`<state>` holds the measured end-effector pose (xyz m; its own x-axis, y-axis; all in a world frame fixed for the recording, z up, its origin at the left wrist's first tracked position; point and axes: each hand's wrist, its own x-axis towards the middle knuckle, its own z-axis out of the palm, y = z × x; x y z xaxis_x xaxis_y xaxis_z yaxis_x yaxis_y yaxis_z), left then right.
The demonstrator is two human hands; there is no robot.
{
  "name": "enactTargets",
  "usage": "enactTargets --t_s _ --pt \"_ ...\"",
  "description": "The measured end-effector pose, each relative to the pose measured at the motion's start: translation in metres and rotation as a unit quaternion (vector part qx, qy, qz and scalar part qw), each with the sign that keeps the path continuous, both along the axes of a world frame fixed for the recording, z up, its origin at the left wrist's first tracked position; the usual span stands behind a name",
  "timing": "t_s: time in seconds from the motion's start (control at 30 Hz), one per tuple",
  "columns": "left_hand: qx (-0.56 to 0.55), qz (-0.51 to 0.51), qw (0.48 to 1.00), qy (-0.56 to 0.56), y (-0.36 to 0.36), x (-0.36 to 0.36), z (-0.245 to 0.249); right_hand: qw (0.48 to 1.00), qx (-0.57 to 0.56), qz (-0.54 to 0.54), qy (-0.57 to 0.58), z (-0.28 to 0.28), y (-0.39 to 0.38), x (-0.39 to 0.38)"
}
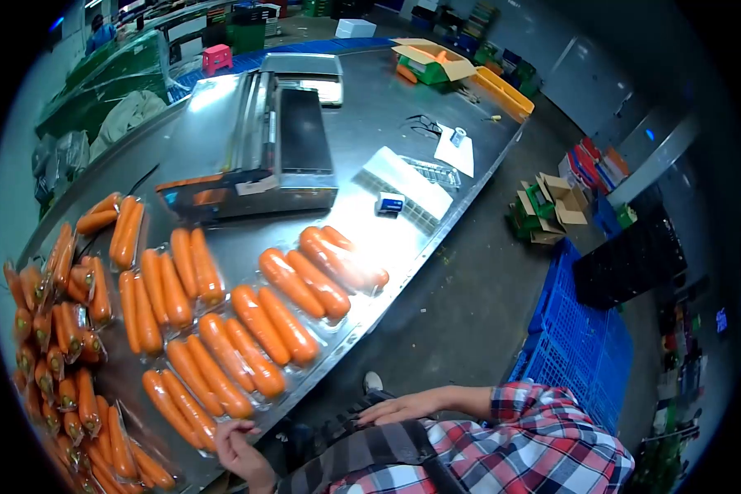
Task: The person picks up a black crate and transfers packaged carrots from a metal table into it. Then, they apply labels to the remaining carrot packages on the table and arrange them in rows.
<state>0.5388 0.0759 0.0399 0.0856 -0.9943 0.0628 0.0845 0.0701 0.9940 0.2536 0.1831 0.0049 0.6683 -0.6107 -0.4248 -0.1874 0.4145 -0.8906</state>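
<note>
My left hand (243,453) is at the table's near edge, beside the lower end of a clear-wrapped pair of carrots (179,409). Its fingers are loosely bent and apart, with nothing visible in them. My right hand (395,407) lies flat over the dark apron (370,453) at my front, fingers stretched out and holding nothing. Several more wrapped carrot pairs (274,325) lie in slanted rows on the metal table. At the left, many packed carrots (66,329) are heaped with their stem ends toward me.
A wrapping machine (251,156) stands on the metal table (362,107), with a scale (305,74) behind it. A small blue-and-white box (390,203), glasses (424,125) and an open carton (432,62) lie farther along. Blue plastic pallets (580,329) stand at the right.
</note>
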Motion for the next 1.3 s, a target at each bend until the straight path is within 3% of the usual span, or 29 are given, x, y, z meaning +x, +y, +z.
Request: enactTargets --t_s 0.07,0.13,0.17,0.27,0.33,0.37,0.47,0.67,0.8,0.83,0.9,0.93,0.97,1.0,1.07,1.1,1.13,1.17,1.27,1.3 --pt "0.015 -0.113 0.992 -0.046 0.012 -0.051 0.001 0.999 0.000 -0.045 -0.010 -0.008 0.045 -0.056" --pt "0.119 -0.163 0.979 -0.032 0.032 -0.092 -0.015 0.993 0.092 -0.070 -0.018 -0.014 0.083 -0.106" --pt "0.116 -0.199 0.972 -0.041 0.045 -0.103 -0.036 0.990 0.115 -0.083 -0.019 -0.023 0.095 -0.121" --pt "0.106 -0.271 0.924 -0.247 0.083 -0.095 -0.102 0.974 0.189 -0.122 -0.013 -0.029 0.120 -0.159" --pt "0.306 -0.159 0.820 -0.457 0.108 -0.097 -0.127 0.961 0.232 -0.149 -0.001 -0.032 0.128 -0.180" --pt "0.361 -0.139 0.786 -0.482 0.114 -0.099 -0.134 0.962 0.216 -0.149 0.069 -0.042 0.132 -0.187" --pt "0.369 -0.174 0.806 -0.430 0.114 -0.126 -0.146 0.917 0.364 -0.103 0.122 -0.106 0.153 -0.211" --pt "0.347 -0.288 0.822 -0.348 0.062 -0.192 -0.148 0.942 0.250 -0.185 0.123 -0.080 0.107 -0.242" --pt "0.354 -0.357 0.811 -0.300 0.034 -0.232 -0.141 0.948 0.170 -0.166 0.210 -0.066 0.072 -0.261" --pt "0.362 -0.369 0.805 -0.290 0.031 -0.241 -0.137 0.949 0.089 -0.178 0.245 -0.056 0.061 -0.266" --pt "0.389 -0.389 0.788 -0.276 0.025 -0.256 -0.131 0.915 -0.079 -0.199 0.342 -0.056 0.036 -0.280" --pt "0.407 -0.398 0.777 -0.270 0.024 -0.262 -0.128 0.891 -0.073 -0.299 0.334 -0.047 0.011 -0.288" --pt "0.429 -0.402 0.766 -0.261 0.023 -0.267 -0.124 0.880 -0.085 -0.393 0.255 -0.020 -0.022 -0.298" --pt "0.454 -0.406 0.752 -0.252 0.023 -0.270 -0.119 0.853 -0.172 -0.383 0.311 -0.014 -0.052 -0.316" --pt "0.509 -0.409 0.723 -0.226 0.023 -0.272 -0.102 0.850 -0.216 -0.405 0.260 0.010 -0.112 -0.334" --pt "0.534 -0.408 0.709 -0.214 0.022 -0.273 -0.093 0.836 -0.273 -0.398 0.262 0.020 -0.140 -0.338" --pt "0.555 -0.404 0.700 -0.197 0.021 -0.275 -0.080 0.786 -0.425 -0.344 0.289 0.005 -0.167 -0.347" --pt "0.564 -0.392 0.703 -0.186 0.022 -0.277 -0.067 0.788 -0.445 -0.300 0.301 0.015 -0.190 -0.348" --pt "0.504 -0.338 0.779 -0.159 0.017 -0.290 -0.042 0.631 -0.581 -0.159 0.488 -0.039 -0.254 -0.348" --pt "0.420 -0.324 0.827 -0.183 0.017 -0.288 -0.048 0.687 -0.508 -0.100 0.509 -0.044 -0.267 -0.349"
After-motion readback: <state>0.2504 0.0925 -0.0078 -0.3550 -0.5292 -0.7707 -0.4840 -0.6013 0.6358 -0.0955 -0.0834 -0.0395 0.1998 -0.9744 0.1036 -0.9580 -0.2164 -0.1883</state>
